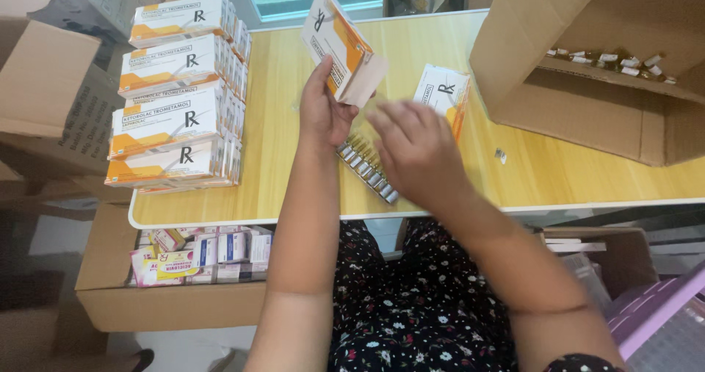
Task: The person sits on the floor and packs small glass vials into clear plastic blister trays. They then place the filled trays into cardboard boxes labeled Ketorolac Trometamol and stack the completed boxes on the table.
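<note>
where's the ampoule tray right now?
In the head view the ampoule tray lies near the front edge of the wooden table, mid-frame, under the right hand and just below the open carton held by the left hand.

White-and-orange carton [339,45] tilted up in the left hand [321,111], flap open — a matching carton [445,95] flat on the table behind the right hand [415,148]. Stacked white-and-orange boxes [180,93] far left; brown cardboard box [587,63] right; small pink-and-white packs [202,254] below.
</note>
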